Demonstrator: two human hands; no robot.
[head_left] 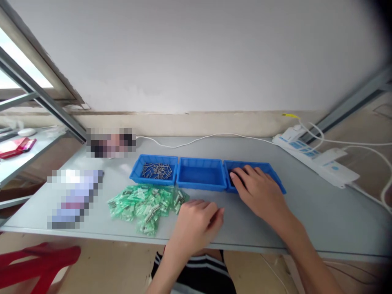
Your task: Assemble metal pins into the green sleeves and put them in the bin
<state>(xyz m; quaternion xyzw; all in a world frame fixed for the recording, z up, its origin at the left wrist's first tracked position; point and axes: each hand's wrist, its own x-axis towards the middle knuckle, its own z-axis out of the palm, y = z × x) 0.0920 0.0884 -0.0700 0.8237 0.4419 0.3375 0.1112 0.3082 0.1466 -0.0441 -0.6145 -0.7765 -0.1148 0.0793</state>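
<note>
My right hand (pixel 260 190) reaches over the right blue bin (pixel 277 181), fingers bent down into it. Small dark contents show beside the fingers, and the fingertips are partly hidden. My left hand (pixel 199 222) is closed above the table's front, palm down with curled fingers; whatever it holds, if anything, is hidden. Just left of it lies a pile of small green-tinted clear bags (pixel 141 204) with metal pieces inside. Silvery screws or pins (pixel 157 170) lie in the left blue bin (pixel 137 177). Between these two bins stands the middle blue bin (pixel 202 175), its floor bare.
A white power strip (pixel 315 157) with plugs and cables sits at the right back. One white cable (pixel 183 145) runs along the wall. Two blurred-out items lie at the left. A red stool (pixel 39 261) stands below the table's (pixel 321 220) left front edge.
</note>
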